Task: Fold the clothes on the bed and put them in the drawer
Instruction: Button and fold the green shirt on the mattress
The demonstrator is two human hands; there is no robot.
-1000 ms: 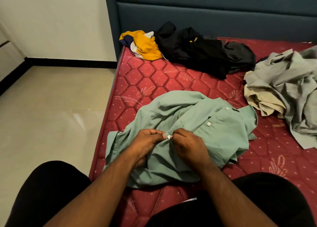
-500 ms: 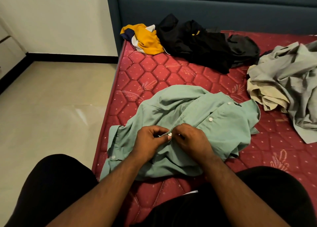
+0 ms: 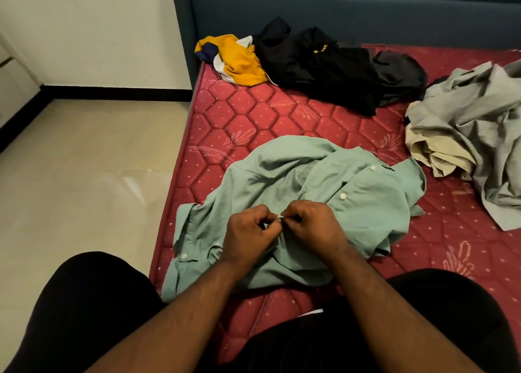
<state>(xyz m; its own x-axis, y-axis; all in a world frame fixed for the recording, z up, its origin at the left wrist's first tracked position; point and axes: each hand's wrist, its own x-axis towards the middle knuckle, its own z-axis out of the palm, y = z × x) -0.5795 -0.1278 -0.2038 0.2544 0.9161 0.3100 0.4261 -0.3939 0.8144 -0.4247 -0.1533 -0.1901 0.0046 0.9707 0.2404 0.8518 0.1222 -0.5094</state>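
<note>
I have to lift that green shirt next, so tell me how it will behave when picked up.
The green shirt will probably go floppy: it already lies in soft creases on the mattress. Its loose sleeve and cuff would likely dangle if lifted from the middle. It looks thin and light, and both hands, left and right, pinch its front easily, so it should not slip.

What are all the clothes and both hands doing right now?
green shirt: crumpled, unfolded, held at its front
left hand: pinching the shirt
right hand: pinching the shirt
yellow top: bunched
black clothes: heaped
grey clothes: heaped
</note>
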